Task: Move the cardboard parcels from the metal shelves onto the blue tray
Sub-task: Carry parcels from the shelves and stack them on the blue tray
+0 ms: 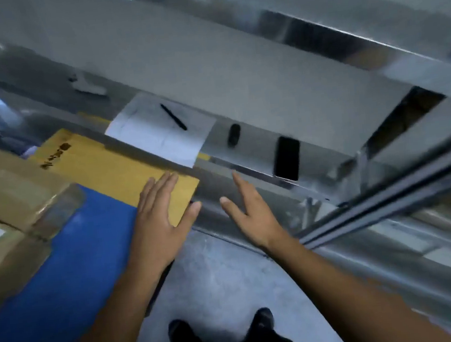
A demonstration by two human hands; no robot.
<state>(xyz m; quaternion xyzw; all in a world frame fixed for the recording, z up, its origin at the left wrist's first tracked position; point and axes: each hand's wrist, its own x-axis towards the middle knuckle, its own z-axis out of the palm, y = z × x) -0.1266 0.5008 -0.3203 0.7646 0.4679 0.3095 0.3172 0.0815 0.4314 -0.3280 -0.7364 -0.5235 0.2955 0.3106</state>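
A flat yellow cardboard parcel [101, 164] lies on the blue tray [50, 286], its far end toward the metal shelves [238, 91]. My left hand [159, 216] rests flat on the parcel's near corner with straight fingers. My right hand [246, 211] hovers open just right of it, over the shelf's front edge, holding nothing. A larger brown taped cardboard box [10, 199] stands on the tray at the left.
On the shelf lie a white sheet of paper [159, 130] with a black pen [173, 117], a small dark object [234, 134] and a black phone [287, 158]. Grey floor and my black shoes [222, 335] are below. More shelf levels run to the right.
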